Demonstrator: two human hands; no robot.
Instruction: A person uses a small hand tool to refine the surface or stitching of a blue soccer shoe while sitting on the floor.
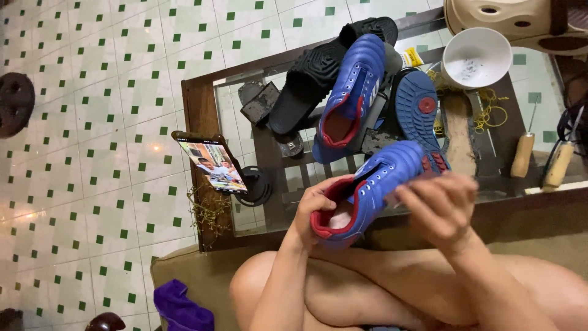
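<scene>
The blue leather shoe with red lining (367, 190) is gripped by both hands, left hand (315, 205) at the heel, right hand (441, 205) over the toe; it should be held steady.

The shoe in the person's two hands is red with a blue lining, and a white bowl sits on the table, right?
Not quite. The head view shows the shoe is blue with a red lining. The left hand grips its heel end and the right hand its front. The white bowl does sit on the table.
</scene>
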